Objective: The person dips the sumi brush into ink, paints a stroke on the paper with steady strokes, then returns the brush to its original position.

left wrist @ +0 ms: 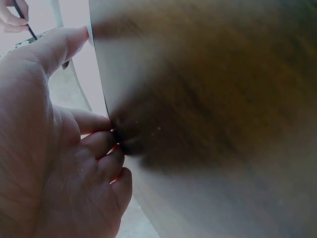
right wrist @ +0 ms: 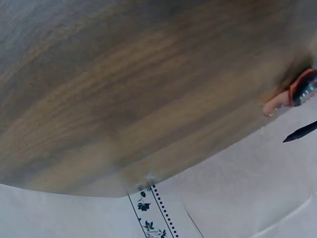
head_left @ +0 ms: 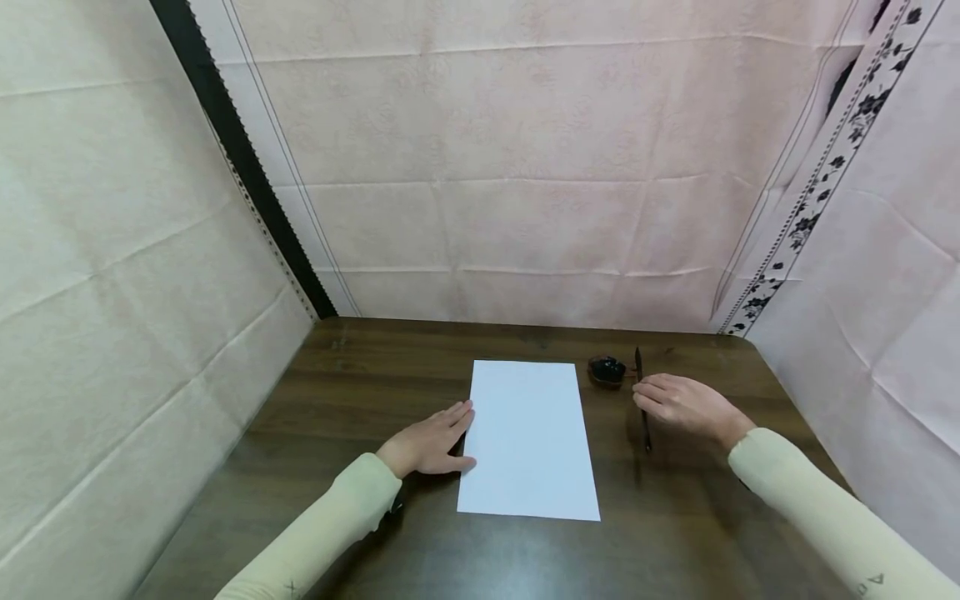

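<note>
A white sheet of paper lies upright on the brown table. At its left edge my left hand rests with fingers extended, the thumb and fingertips touching the paper. In the left wrist view, that hand's palm fills the left side. My right hand pinches a slender dark ink brush right of the sheet, its tapered dark tip pointing away from me. The right wrist view shows the tip, while the hand itself is out of that view. Just left of the brush sits a small black dish with a reddish-brown rim.
The wooden table has rounded far corners. Pale cloth hangs behind it, with more cloth on the left and right sides. A flower-patterned border runs down the right corner.
</note>
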A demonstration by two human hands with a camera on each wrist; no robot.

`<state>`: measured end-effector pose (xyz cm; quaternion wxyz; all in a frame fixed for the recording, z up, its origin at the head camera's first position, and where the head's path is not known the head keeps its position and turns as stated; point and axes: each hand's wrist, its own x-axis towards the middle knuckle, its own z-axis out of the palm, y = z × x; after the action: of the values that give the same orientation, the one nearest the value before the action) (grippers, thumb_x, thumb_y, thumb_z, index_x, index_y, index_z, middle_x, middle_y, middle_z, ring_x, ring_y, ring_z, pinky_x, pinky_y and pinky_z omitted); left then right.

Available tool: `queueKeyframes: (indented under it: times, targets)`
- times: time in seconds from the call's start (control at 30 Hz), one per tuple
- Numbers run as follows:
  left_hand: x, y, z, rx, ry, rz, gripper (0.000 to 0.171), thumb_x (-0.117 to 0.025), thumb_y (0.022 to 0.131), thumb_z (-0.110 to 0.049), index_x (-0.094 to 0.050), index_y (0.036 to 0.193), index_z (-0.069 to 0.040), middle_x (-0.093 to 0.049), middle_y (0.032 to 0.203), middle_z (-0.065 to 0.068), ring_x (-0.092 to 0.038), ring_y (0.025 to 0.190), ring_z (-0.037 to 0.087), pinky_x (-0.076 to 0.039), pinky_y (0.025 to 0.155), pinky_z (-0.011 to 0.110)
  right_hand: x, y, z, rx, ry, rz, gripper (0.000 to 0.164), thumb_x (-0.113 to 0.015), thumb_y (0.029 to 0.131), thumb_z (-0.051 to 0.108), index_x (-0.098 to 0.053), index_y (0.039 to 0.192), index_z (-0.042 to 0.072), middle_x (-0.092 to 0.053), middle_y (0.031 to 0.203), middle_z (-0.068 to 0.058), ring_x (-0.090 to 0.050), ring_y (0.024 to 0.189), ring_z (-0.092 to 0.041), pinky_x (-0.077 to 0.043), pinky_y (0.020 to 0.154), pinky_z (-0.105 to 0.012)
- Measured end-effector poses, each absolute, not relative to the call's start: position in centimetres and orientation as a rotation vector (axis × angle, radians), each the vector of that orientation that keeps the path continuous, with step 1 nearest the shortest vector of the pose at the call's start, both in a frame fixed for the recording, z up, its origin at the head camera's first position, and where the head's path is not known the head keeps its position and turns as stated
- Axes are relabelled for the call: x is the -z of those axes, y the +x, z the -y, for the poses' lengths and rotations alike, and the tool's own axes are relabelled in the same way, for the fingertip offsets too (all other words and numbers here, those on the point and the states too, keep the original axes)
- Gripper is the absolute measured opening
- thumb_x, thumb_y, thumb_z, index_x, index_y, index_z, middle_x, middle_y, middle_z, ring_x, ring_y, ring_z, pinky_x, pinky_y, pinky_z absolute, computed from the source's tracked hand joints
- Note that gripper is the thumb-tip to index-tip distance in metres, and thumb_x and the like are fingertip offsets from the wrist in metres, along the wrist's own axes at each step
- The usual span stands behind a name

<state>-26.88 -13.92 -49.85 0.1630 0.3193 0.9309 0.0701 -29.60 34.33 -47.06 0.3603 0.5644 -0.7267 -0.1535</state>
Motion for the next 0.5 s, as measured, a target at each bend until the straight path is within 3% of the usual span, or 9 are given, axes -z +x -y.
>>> queueKeyframes:
  times: [0.17,0.3,0.5]
  targets:
    - [49.7,-26.8,13.9,-0.209,0.908,-2.653,0.091,-0.056,0.104,-0.058,-0.022,0.168,-0.002,-0.016,0.179,0.014,-0.018,0.166,0.030,-0.026,0.133,0.047,45.5,-29.3,-34.1,0.306,1.425,1.893,0.061,-0.012,0.114,0.000,-0.073,0.109,-0.003,-0.078,0.106,-0.015,-0.075,0.095,-0.027,-0.064,0.079,-0.039]
    - [49.8,-26.7,14.0,-0.205,0.901,-2.656,0.091,-0.056,0.103,-0.058,-0.023,0.168,-0.003,-0.016,0.179,0.013,-0.019,0.166,0.030,-0.026,0.133,0.047,44.1,-29.2,-33.9,0.227,1.375,1.923,0.058,-0.014,0.116,0.005,-0.071,0.112,-0.005,-0.077,0.107,-0.015,-0.074,0.095,-0.029,-0.064,0.078,-0.042]
    - [49.6,-26.8,13.9,-0.208,0.901,-2.656,0.091,-0.057,0.104,-0.057,-0.023,0.168,-0.002,-0.016,0.179,0.013,-0.019,0.166,0.030,-0.026,0.133,0.047,42.1,-29.0,-33.5,0.069,1.285,1.941,0.051,-0.030,0.117,0.021,-0.073,0.109,-0.005,-0.077,0.106,-0.016,-0.074,0.094,-0.030,-0.063,0.079,-0.044]
